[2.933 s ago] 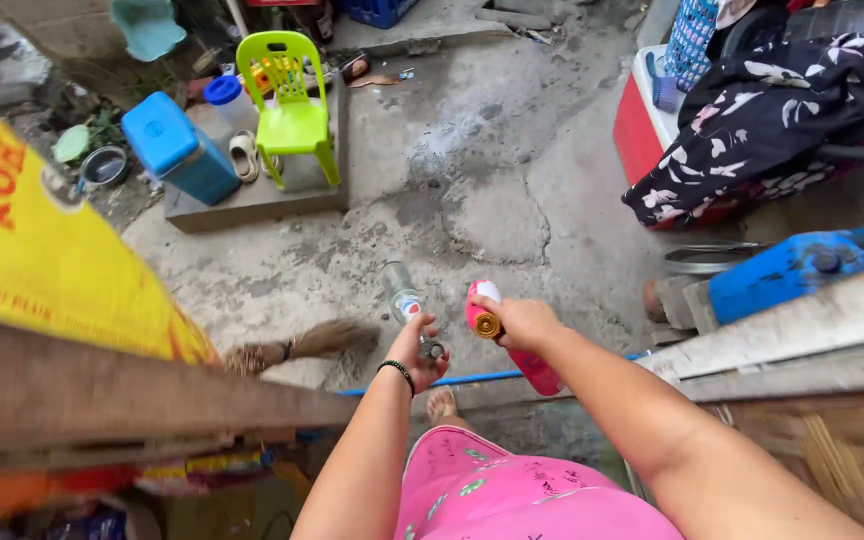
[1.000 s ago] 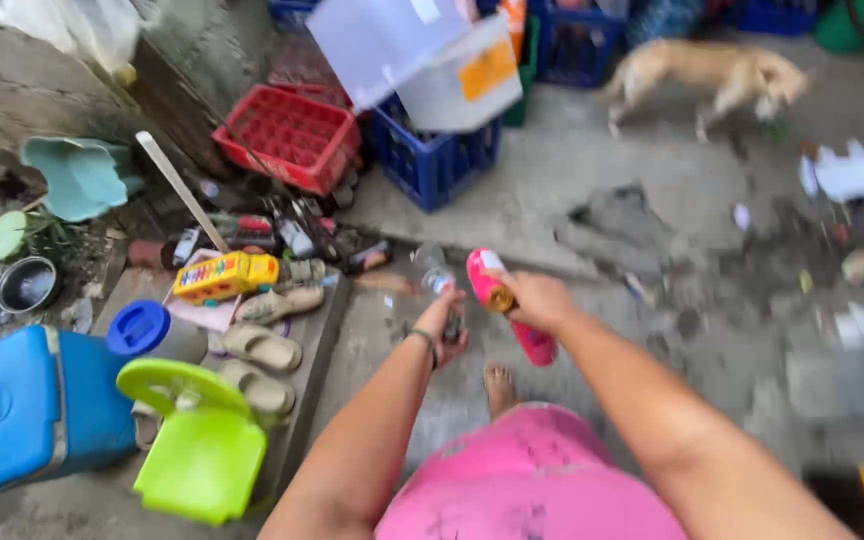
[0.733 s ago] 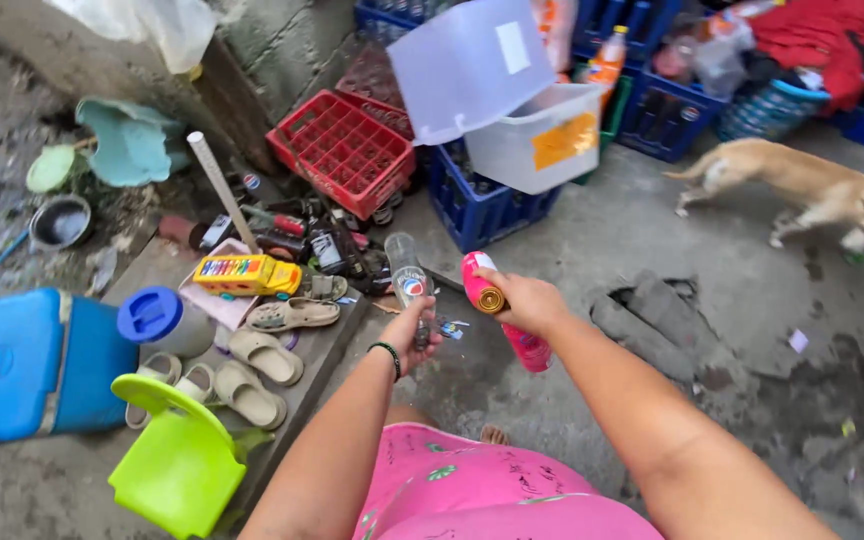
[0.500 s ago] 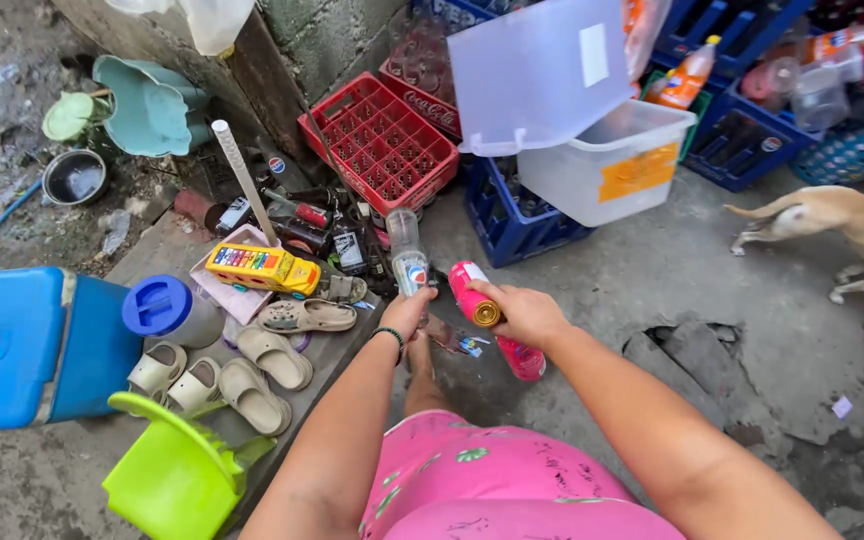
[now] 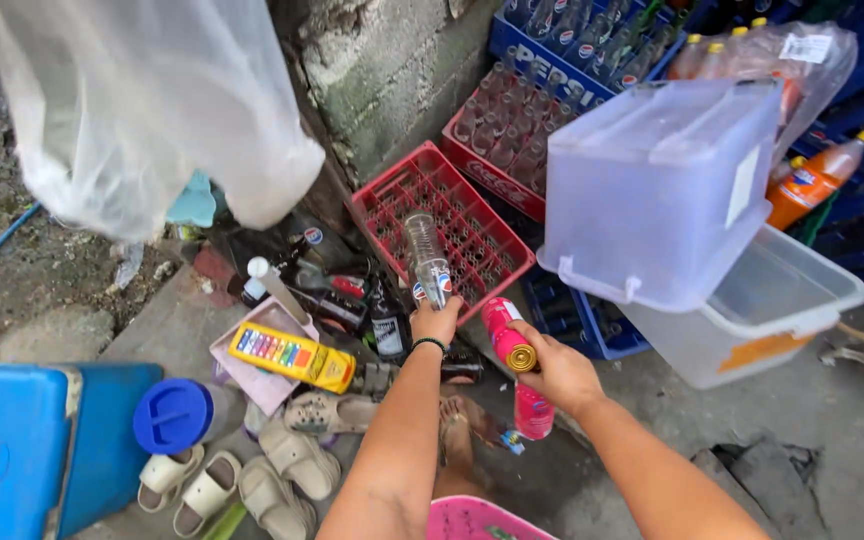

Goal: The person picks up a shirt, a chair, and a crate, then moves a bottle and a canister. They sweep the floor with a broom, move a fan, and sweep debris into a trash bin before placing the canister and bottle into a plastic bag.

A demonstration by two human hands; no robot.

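The left hand point(image 5: 436, 322) is gripping a clear bottle point(image 5: 428, 260) by its base, neck pointing away from the person and out over the red crate point(image 5: 439, 222), which is lying tilted against the wall with its open cells facing up. Held by the bottom like that, the bottle's neck is staying free and its mouth is aiming toward the cells. The right hand point(image 5: 557, 372) is closed around a pink bottle point(image 5: 508, 342) near its gold-coloured cap, and a second pink bottle point(image 5: 533, 412) seems to be hanging below the same hand (the grip there is partly hidden, so whether the fingers are pinching it is hard to say). Both hands are full, neither one open.

Dark bottles point(image 5: 352, 295) are lying loose on the ground between the crate and a yellow box point(image 5: 292, 356), which is resting on a pale pink tray point(image 5: 264, 358). Sandals point(image 5: 292, 455) are sitting in front, next to a blue-lidded jar point(image 5: 174, 415) and a blue cooler point(image 5: 42, 450). To the right, a clear tub point(image 5: 767, 315) is propped on a blue crate point(image 5: 592, 318), its lid point(image 5: 667, 190) leaning upright.
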